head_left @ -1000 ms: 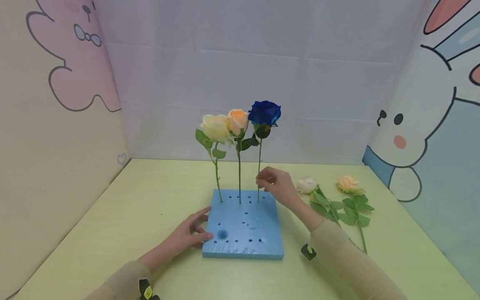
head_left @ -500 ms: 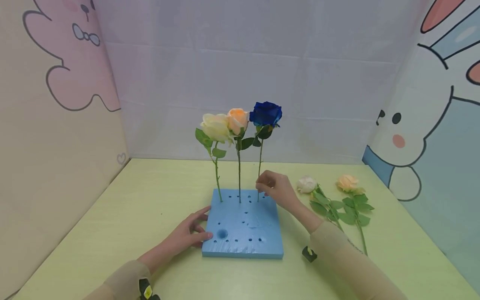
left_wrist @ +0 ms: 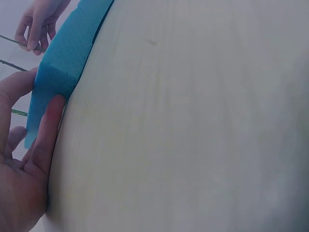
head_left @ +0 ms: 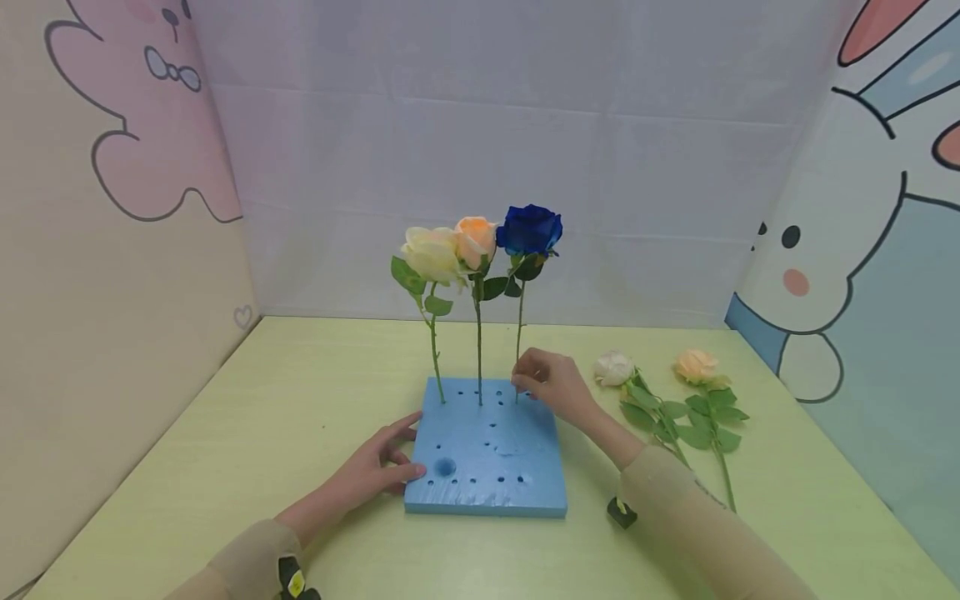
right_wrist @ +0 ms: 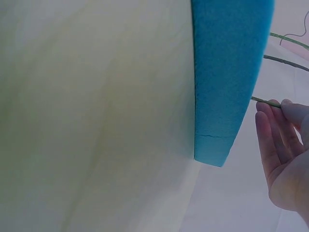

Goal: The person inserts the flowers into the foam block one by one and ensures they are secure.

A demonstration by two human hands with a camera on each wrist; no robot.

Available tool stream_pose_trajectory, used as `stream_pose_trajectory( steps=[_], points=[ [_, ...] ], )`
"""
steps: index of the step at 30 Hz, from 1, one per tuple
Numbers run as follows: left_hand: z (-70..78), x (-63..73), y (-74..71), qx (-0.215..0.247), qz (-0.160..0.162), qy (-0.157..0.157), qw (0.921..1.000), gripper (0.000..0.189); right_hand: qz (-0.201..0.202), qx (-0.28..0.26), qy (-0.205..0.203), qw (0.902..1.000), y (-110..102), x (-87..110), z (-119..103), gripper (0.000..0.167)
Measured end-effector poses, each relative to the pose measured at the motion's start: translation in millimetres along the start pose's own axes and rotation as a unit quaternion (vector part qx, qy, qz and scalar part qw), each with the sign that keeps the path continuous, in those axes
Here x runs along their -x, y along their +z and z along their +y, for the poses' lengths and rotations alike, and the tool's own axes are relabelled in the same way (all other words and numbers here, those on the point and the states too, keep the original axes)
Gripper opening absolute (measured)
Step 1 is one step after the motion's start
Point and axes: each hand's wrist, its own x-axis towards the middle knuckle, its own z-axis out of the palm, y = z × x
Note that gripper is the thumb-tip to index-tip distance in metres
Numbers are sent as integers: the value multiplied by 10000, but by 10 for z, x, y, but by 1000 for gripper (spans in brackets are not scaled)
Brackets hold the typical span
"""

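Observation:
Upright in the light-blue foam block [head_left: 491, 467] stand a cream rose [head_left: 431, 254], a peach rose [head_left: 476, 242] and a blue rose [head_left: 529, 230]. My right hand [head_left: 557, 386] pinches the blue rose's stem low down, just above the block. The right wrist view shows that green stem [right_wrist: 265, 101] between thumb and fingertips, its lower end meeting the foam. At the block's left side, my left hand [head_left: 371, 465] rests with spread fingers and thumb touching the edge. In the left wrist view its fingers [left_wrist: 50, 123] lie against the foam's side face.
On the table [head_left: 247, 433] right of the block lie a white rose [head_left: 614, 368] and another peach rose [head_left: 696, 366], with leafy stems pointing toward me. Several small holes and one larger hollow [head_left: 445, 467] mark the block's top. A pale curtain [head_left: 480, 150] hangs behind.
My right hand has slid slightly down the blue rose's stem, closer to the block. The blue bloom sits a touch lower. My left hand stays where it was.

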Motion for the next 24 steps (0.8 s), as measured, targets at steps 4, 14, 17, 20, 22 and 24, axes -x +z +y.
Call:
stream_pose_trajectory(
  steps=[4,14,17,20,22,24],
  points=[
    [0,-4,0,-14,-1,15,10000,85,-1,15,-36,10000,2,4,4,5],
    [-14,-13,-4,-32,-15,50,10000,85,-21,69,-98,9999,24,6,20,3],
    [-15,-16,-3,-58,-11,63,10000,85,-19,45,-143,9999,25,4,27,3],
    [-15,-17,-3,-51,-11,48,10000,85,-26,13,-144,9999,24,1,33,4],
    [-13,-18,-1,-46,-11,39,10000,85,-31,9,-124,9999,24,0,37,4],
    [-10,-20,0,-54,5,35,10000,85,-31,25,-94,9999,24,-1,40,4]
  ],
)
